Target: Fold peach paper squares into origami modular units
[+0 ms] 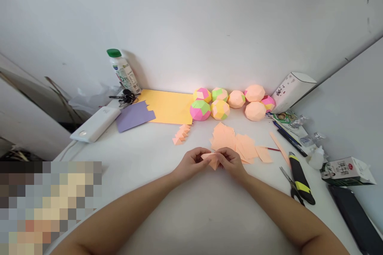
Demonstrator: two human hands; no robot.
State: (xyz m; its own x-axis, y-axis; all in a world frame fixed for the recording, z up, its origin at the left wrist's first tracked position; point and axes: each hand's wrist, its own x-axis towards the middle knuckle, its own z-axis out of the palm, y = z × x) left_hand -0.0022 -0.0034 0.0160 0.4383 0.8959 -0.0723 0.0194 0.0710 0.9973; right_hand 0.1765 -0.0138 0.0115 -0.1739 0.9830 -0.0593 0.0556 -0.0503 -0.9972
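Observation:
My left hand (190, 163) and my right hand (231, 162) meet at the middle of the white table (143, 159). Both pinch one small peach paper piece (211, 159) between their fingertips, just above the tabletop. Right behind my hands lies a loose heap of peach paper squares (233, 141). A short row of folded peach units (181, 134) sits to the left of that heap.
Several paper balls (220, 108) in pink, green, yellow and peach line the wall, beside orange (169, 105) and purple sheets (134, 115). A bottle (122, 71), keys and a white power bank (95, 123) stand left. Scissors (290, 185), a utility knife (301, 177), pens and a carton (347, 171) lie right.

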